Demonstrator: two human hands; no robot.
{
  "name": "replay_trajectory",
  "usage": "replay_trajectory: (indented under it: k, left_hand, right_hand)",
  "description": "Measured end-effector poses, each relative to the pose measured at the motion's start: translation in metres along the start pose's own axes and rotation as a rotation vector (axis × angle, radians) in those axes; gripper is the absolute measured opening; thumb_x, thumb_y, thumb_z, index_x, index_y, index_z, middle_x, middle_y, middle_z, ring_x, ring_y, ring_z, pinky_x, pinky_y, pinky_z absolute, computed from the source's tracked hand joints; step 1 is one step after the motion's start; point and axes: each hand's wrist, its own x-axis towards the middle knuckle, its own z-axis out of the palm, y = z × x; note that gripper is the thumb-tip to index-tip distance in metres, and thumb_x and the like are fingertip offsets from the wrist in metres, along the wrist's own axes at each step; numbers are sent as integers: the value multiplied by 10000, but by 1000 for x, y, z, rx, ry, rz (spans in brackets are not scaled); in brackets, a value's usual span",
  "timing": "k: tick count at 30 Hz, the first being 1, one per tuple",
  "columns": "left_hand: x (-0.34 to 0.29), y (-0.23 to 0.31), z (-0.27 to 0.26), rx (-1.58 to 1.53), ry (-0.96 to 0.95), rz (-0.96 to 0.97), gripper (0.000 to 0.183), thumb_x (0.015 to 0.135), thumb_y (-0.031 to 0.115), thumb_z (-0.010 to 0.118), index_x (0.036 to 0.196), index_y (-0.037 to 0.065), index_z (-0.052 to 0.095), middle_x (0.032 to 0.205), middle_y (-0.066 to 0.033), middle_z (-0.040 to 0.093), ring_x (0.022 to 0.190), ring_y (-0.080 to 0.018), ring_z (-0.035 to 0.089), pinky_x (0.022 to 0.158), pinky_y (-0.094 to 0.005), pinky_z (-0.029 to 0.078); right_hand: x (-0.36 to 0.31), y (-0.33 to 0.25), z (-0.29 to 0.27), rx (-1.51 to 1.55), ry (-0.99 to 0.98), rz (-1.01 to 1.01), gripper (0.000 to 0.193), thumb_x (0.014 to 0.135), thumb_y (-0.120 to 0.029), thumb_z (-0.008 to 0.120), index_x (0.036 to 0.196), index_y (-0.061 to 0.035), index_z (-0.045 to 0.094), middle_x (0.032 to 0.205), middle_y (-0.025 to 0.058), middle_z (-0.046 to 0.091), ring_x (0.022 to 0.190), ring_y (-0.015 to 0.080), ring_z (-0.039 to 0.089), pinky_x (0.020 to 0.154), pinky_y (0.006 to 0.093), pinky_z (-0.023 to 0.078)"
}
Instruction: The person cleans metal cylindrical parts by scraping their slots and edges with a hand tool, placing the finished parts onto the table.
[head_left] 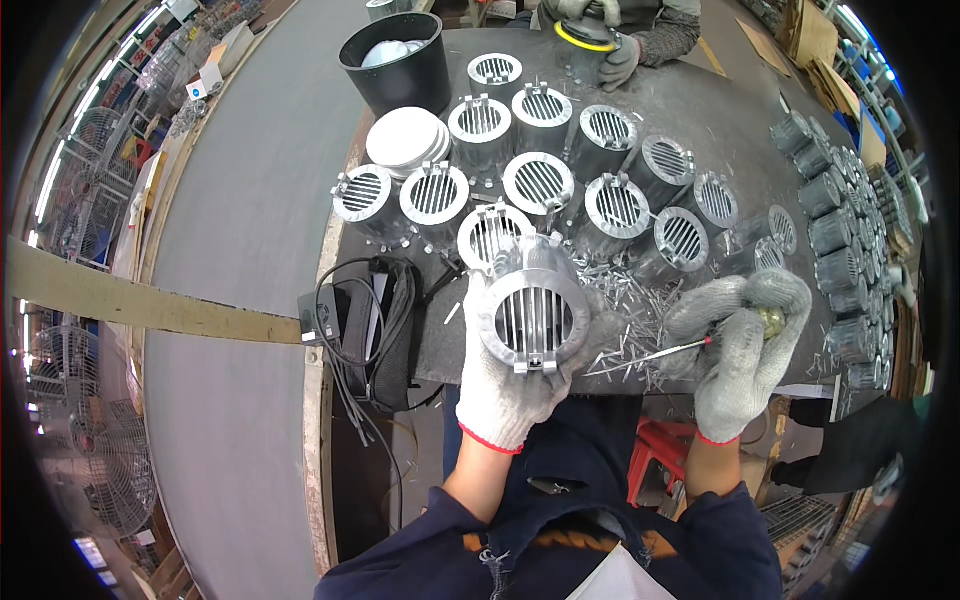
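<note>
My left hand [512,400], in a white knit glove with a red cuff, holds up a metal cylinder with a slatted round grille [490,325]. The grille faces me, and a small hinge-like tab sits on its lower rim. My right hand [735,350], gloved the same way, is closed around a screwdriver-like tool [650,356]. Its thin shaft points left toward the cylinder, apart from it. A red spot marks where the shaft meets the fingers, and a yellowish handle end shows on the other side. Behind the held cylinder, several similar grilled cylinders [539,183] stand on the dark table.
Thin metal strips [625,315] lie scattered between my hands. A black bucket [395,65], stacked white discs [408,138] and a dark bag with cables [385,330] are at the left. More cylinders [835,230] line the right edge. Across the table, a gloved person handles a yellow-rimmed piece [587,37].
</note>
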Motion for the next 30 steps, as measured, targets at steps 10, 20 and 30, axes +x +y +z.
replay_trajectory:
  k: [10,20,30]
  left_hand:
    - [-2,3,-12,75,21,9,745,966,820,479,1353,204,637,1171,-100,723,892,-274,748,486,-322,591]
    - [3,-11,-18,643,33,410,642,1044,666,500,1480,195,497,1349,-72,633,1110,-233,674,807,-390,618]
    - [10,-11,-25,214,-28,297,606,1095,543,529,1555,155,457,1503,-131,541,1318,-308,595,1079,-472,551]
  right_hand:
    - [-11,3,-11,-285,-8,-213,518,1047,-99,572,1504,2,350,1317,191,568,1058,235,670,909,354,587]
    - [50,-31,33,-4,-935,-422,296,929,-96,790,1170,-20,635,1039,201,759,943,349,769,796,435,628]
    - [20,4,24,-239,-1086,-270,579,939,-346,804,1460,-151,642,1471,89,629,1387,282,569,1196,455,411]
